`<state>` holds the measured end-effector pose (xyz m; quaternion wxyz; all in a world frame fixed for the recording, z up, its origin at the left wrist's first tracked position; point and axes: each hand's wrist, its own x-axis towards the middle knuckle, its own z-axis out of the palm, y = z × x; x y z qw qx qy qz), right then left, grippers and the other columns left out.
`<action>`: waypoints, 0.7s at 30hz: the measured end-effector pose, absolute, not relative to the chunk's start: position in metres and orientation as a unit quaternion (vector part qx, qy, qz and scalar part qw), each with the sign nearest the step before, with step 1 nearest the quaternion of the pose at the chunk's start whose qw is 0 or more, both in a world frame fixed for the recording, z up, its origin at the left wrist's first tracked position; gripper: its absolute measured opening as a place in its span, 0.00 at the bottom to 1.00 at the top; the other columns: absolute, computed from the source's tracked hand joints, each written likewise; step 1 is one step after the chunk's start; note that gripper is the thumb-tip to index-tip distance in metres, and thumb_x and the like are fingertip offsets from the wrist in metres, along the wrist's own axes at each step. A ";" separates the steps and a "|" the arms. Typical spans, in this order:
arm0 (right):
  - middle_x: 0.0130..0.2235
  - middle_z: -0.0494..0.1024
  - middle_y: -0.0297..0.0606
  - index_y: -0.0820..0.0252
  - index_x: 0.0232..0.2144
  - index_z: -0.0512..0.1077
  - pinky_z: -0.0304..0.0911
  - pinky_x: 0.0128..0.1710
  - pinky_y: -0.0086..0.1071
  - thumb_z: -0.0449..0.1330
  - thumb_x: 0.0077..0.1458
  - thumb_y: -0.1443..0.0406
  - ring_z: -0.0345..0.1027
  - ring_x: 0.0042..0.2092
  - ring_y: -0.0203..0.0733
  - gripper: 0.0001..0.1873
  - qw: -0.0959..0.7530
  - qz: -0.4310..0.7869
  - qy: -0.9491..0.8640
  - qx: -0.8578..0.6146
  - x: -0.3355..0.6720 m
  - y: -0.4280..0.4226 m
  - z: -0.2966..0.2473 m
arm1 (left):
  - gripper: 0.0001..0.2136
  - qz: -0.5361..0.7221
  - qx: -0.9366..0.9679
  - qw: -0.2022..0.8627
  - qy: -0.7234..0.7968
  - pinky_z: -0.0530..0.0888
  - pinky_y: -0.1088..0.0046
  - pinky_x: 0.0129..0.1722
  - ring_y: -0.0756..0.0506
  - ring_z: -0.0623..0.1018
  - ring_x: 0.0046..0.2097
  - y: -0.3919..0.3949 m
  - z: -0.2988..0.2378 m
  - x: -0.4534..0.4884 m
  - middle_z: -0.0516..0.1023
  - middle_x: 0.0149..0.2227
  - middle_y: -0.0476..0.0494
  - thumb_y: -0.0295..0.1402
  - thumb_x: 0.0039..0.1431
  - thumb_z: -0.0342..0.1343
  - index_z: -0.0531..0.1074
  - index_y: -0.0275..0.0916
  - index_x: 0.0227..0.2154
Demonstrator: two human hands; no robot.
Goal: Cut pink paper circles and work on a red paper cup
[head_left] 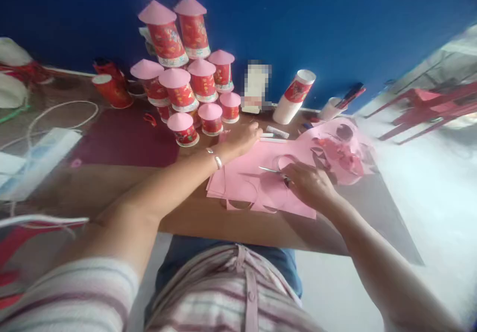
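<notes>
My left hand (246,137) is at the back edge of the pink paper sheets (238,185), its fingers curled together. A slim white stick (267,135) begins right at its fingertips; whether the fingers hold it I cannot tell. In my right hand (311,183) is a pair of scissors, the thin blade (269,169) pointing left over the paper. A ring-shaped roll of tape (284,161) touches or lies just behind the right fingers. Curved cut edges show along the front of the sheets.
Red paper cylinders with pink cone tops (179,88) stand stacked at the back left. A red-and-white tube (294,97), pen cup (331,108) and pink scraps (345,158) sit at right. A white power strip (46,160) with cables lies left. A blue wall (298,24) rises behind.
</notes>
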<state>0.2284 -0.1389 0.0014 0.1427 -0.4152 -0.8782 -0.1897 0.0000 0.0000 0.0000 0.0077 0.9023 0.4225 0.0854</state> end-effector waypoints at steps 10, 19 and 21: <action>0.33 0.79 0.38 0.61 0.36 0.76 0.53 0.32 0.37 0.53 0.68 0.76 0.66 0.35 0.41 0.14 0.138 -0.131 -0.933 -0.304 0.174 -0.127 0.024 | 0.05 0.259 0.824 0.164 0.476 0.71 0.69 0.36 0.46 0.78 0.35 -0.037 0.000 -0.090 0.82 0.36 0.43 0.30 0.63 0.60 0.80 0.37 0.35; 0.37 0.81 0.41 0.62 0.44 0.76 0.53 0.32 0.37 0.51 0.69 0.78 0.69 0.37 0.42 0.15 0.005 -0.118 -0.963 -0.244 0.132 -0.096 0.018 | 0.06 0.306 0.789 0.199 0.495 0.72 0.69 0.38 0.47 0.78 0.34 -0.057 -0.023 -0.127 0.82 0.35 0.44 0.31 0.63 0.59 0.81 0.37 0.34; 0.36 0.82 0.41 0.61 0.43 0.76 0.54 0.32 0.37 0.52 0.67 0.78 0.70 0.37 0.42 0.15 -0.007 -0.124 -0.961 -0.248 0.131 -0.097 0.019 | 0.06 0.305 0.792 0.200 0.490 0.72 0.69 0.38 0.47 0.78 0.35 -0.057 -0.024 -0.126 0.81 0.35 0.44 0.31 0.64 0.59 0.81 0.38 0.35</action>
